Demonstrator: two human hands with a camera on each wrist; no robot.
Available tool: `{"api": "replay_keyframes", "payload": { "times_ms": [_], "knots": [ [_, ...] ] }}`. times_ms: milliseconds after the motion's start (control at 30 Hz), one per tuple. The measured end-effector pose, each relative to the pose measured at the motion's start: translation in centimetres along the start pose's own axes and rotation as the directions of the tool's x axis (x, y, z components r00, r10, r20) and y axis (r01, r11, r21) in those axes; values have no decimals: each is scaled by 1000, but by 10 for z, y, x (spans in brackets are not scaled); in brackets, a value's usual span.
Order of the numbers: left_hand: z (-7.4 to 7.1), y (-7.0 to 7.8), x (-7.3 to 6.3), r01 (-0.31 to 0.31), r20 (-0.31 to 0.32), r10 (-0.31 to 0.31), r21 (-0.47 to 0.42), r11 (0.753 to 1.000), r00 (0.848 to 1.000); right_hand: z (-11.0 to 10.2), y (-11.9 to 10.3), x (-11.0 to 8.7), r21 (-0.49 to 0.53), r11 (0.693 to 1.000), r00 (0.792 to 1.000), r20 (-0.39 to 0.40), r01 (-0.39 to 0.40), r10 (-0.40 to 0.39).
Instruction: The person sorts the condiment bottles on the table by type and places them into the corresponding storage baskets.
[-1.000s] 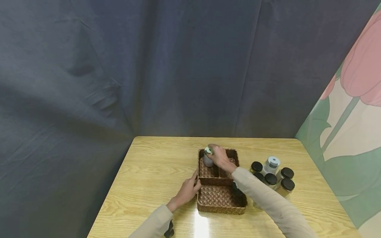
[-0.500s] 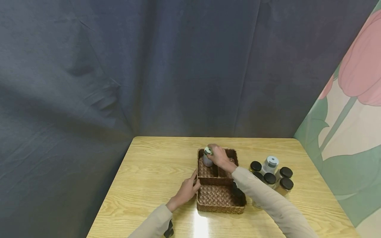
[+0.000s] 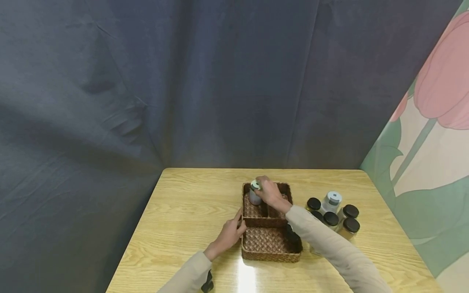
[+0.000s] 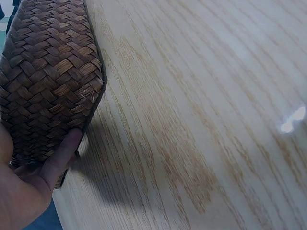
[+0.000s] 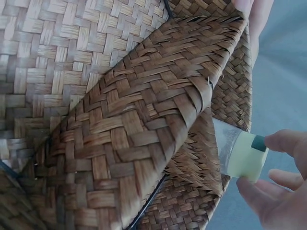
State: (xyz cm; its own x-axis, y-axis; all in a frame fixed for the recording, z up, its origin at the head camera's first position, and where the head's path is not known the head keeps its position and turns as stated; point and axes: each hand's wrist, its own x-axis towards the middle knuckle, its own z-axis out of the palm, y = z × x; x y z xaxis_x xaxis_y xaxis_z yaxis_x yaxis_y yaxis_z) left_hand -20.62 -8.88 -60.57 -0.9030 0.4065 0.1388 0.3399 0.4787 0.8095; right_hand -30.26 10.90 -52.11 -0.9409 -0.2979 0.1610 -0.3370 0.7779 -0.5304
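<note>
A brown woven basket (image 3: 271,257) with a low front tray and two rear compartments stands on the table. In its rear left compartment is a clear seasoning jar (image 3: 254,198) with a pale green lid. My right hand (image 3: 270,193) reaches over the basket and pinches that lid (image 5: 245,155) between thumb and fingers, as the right wrist view shows. Whether the jar's base touches the basket floor is hidden. At the basket's left side, my left hand (image 3: 228,234) grips the wall, one finger (image 4: 62,155) pressed along the outer weave and the thumb at the rim.
Right of the basket stands a cluster of several black-lidded jars (image 3: 350,225) and one white-lidded jar (image 3: 333,199), partly behind the right sleeve. Dark cloth (image 3: 234,89) hangs behind the wooden table (image 3: 190,195). A black object (image 3: 207,283) shows by the left sleeve.
The head view has drifted slightly, so the basket and jars sit a little further left in it. Both hands keep their holds, with the seasoning jar in the same compartment.
</note>
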Motion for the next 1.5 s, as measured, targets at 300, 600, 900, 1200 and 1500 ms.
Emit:
{"api": "replay_keyframes", "payload": {
  "times_ms": [300, 600, 900, 1200, 1500],
  "knots": [
    [-1, 0, 0, -5, -7, 5, 9, 1000, 1000, -4, -3, -4, -11, 999, 998, -41, 47, -48],
    [0, 0, -1, 2, 0, -2, -6, 1000, 1000, -16, -2, -10, -19, 999, 998, -54, 36, -37],
    [-1, 1, -2, -14, 9, 14, -4, 1000, 1000, -31, 0, -14, -16, 999, 996, -80, 35, -36],
    [-1, 3, -3, -7, 10, 7, -12, 1000, 1000, -36, 9, -18, -54, 995, 988, -123, 88, -94],
    [-1, 2, -2, 15, 6, -15, -21, 1000, 1000, -42, 10, -21, -55, 995, 991, -102, 86, -91]
  ]
}}
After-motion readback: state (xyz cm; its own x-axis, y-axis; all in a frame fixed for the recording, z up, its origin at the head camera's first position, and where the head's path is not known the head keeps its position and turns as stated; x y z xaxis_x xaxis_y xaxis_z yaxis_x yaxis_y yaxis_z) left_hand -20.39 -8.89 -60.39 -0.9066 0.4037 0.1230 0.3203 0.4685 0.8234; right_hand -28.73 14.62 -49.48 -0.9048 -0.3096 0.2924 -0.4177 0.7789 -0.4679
